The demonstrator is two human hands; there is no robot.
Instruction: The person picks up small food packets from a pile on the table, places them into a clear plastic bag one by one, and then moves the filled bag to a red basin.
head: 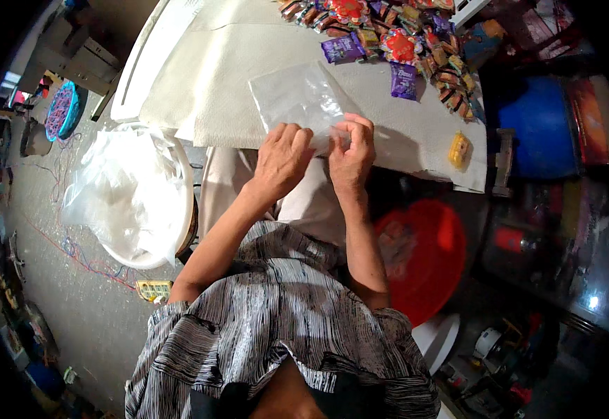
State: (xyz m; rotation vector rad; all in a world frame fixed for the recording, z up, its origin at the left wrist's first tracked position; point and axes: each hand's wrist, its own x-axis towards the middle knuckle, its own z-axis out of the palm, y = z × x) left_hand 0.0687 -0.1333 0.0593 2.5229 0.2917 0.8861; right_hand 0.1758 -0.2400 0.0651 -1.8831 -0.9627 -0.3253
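Observation:
A clear plastic bag [296, 97] lies flat at the front edge of the covered table [220, 94]. My left hand [285, 154] grips its near edge, fingers curled over the plastic. At the bag's near right corner, my right hand [353, 149] pinches the film between thumb and fingers. The bag looks empty. Beyond it, a heap of small wrapped snacks [377, 29] covers the back right of the table. Two purple packets [404, 81] [342, 48] and a red flower-shaped item [401, 46] lie at the heap's near side.
A single yellow packet [459, 150] lies near the table's right corner. On my left stands a round white tub [181, 173] heaped with clear plastic bags [126, 183]. A red basin [430, 262] is below on my right. A power strip [153, 289] and wires lie on the floor.

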